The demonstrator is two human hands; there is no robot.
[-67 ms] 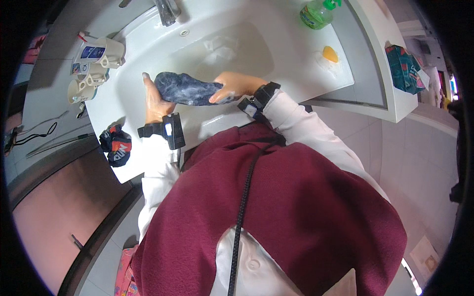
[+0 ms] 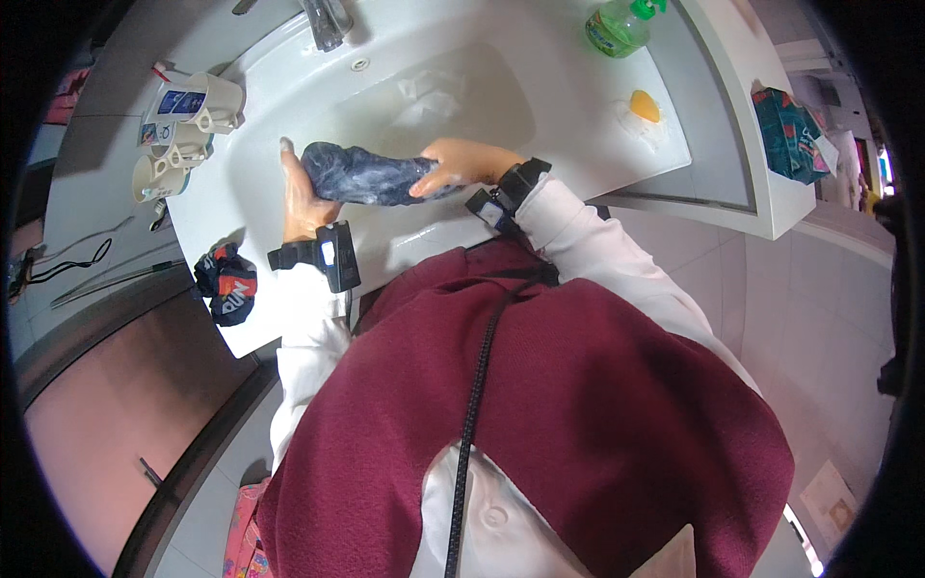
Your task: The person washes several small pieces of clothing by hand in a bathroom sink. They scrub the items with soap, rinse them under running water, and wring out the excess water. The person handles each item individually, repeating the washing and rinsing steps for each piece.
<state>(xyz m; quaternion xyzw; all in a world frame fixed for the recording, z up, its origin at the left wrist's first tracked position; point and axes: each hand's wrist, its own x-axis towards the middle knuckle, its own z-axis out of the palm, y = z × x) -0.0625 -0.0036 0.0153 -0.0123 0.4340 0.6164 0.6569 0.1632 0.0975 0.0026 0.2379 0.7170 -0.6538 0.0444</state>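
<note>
A wet, dark blue sock (image 2: 361, 176) streaked with white lather is stretched sideways over the near part of a white washbasin (image 2: 260, 116). At its left end my left hand (image 2: 306, 204) supports it, thumb sticking up and apart, the other fingers hidden by the fabric. My right hand (image 2: 458, 166) pinches the right end between thumb and fingers. White cloth (image 2: 431, 93) lies in the cloudy water beyond my hands.
A faucet (image 2: 328, 24) stands at the far rim. Right are a green soap bottle (image 2: 619, 29) and a yellow soap bar (image 2: 645, 106). White cups (image 2: 207, 101) stand left; a crumpled black-and-red cloth (image 2: 227, 284) lies on the basin's near-left corner.
My right hand has shifted very slightly to the right along with its end of the sock. My left hand stays almost in place.
</note>
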